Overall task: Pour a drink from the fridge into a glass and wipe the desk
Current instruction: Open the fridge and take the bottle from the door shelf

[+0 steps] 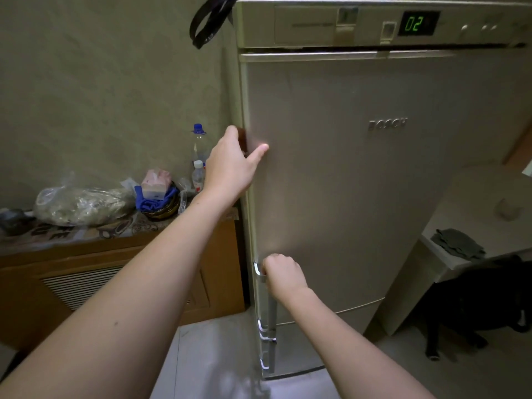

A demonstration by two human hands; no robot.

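While hands grip fridge, bottles stand beside.

1. The fridge door carries raised metal letters spelling "BOSCH", in its upper right part.
2. Above the door, on the fridge's control panel, a small dark display shows the green digits "02".
3. Left of that display, a strip of fine print on the panel is too blurred to read.
4. Left of the fridge, the patterned cloth on the low wooden cabinet bears large dark letters, partly hidden and not legible as a word.
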